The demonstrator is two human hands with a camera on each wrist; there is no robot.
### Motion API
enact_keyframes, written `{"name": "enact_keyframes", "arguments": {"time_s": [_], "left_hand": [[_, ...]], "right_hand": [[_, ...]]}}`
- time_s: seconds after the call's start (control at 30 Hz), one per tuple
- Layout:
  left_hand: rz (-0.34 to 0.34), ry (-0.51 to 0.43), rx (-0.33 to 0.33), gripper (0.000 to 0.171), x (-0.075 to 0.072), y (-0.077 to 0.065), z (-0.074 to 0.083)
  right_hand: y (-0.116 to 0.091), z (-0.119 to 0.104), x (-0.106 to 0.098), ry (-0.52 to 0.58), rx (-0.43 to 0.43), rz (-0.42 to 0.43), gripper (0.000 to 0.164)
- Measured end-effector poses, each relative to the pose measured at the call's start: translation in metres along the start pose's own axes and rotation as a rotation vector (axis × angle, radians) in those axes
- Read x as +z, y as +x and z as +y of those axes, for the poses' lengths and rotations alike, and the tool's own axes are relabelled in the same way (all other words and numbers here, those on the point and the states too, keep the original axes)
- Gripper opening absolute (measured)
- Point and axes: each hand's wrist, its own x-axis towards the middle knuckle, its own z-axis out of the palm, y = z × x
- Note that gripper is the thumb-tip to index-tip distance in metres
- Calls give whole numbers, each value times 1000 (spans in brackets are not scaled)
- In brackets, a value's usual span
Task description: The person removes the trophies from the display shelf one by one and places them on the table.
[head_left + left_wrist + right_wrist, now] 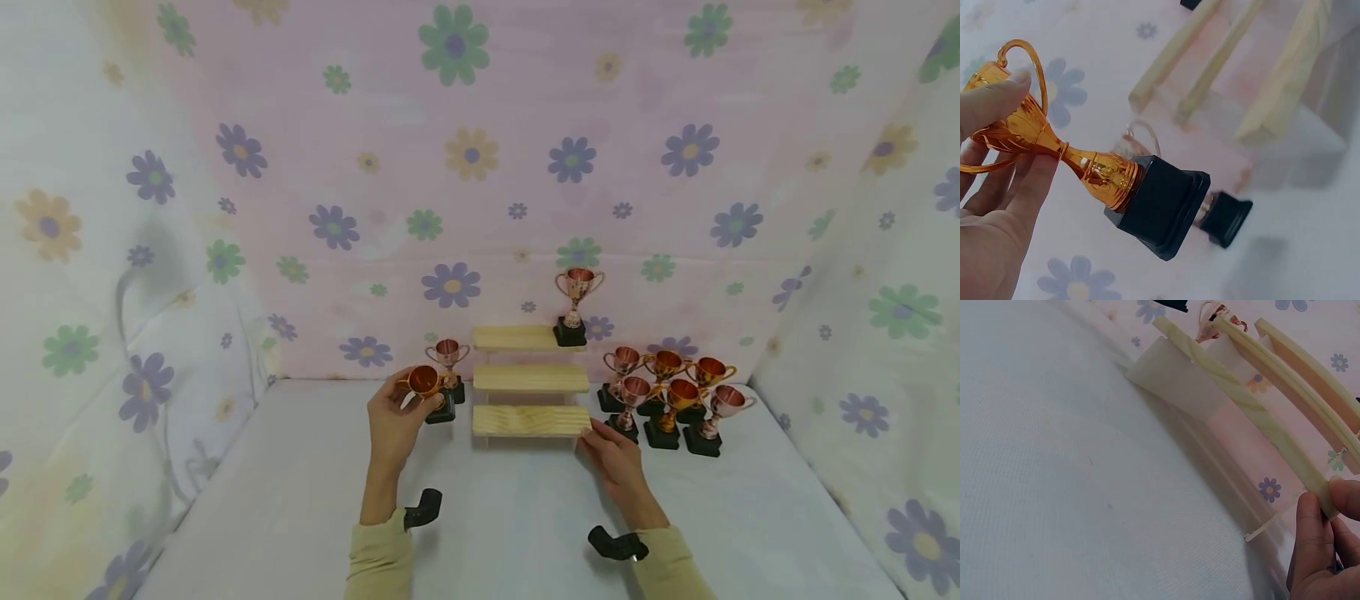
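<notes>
My left hand (397, 417) grips a gold trophy cup (1029, 125) by its bowl, thumb on one side and fingers on the other. The black base (1160, 206) of this trophy points away from the hand, tilted in the left wrist view. Behind it a rose-gold trophy (447, 354) stands on the table, left of a three-step wooden shelf (531, 421). With thumb and fingers my right hand (617, 462) pinches the right end of the lowest step (1260, 419). On the top step, at its right end, another rose-gold trophy (577, 292) stands upright.
Several gold and rose-gold trophies (681, 396) stand close together right of the shelf, near my right hand. A white cloth covers the table (510, 517). Flower-patterned cloth (510, 125) hangs at the back and on both sides.
</notes>
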Motion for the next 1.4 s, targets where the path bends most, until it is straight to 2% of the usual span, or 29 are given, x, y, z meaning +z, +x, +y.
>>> {"name": "enact_keyframes", "arguments": {"time_s": [0.2, 0.4, 0.53, 0.67, 0.73, 0.8, 0.9, 1.0, 1.17, 1.4], "left_hand": [[26, 72, -46, 51, -7, 2, -19], [20, 135, -48, 49, -9, 12, -32], [6, 144, -58, 51, -16, 26, -39], [-42, 160, -98, 51, -24, 40, -24], [-65, 178, -117, 52, -30, 50, -25], [-85, 199, -124, 52, -35, 60, -29], [-87, 227, -140, 53, -44, 76, -46], [-88, 254, -170, 54, -47, 85, -48], [-119, 234, -210, 57, -48, 92, -56], [-134, 190, -230, 57, -48, 93, -72]], "right_hand": [[-1, 0, -6, 0, -5, 8, 57], [0, -1, -6, 3, -11, 2, 57], [1, -2, -4, 6, -5, 12, 55], [0, -2, -1, 1, -2, 13, 54], [0, -2, 1, 1, 1, 10, 54], [0, -2, 2, 5, 0, 8, 54], [0, -2, 3, 12, 1, 1, 55], [0, -2, 4, 15, 1, -3, 55], [-1, -2, 2, 11, 4, 6, 55], [-1, -1, 0, 13, -3, 1, 55]]}}
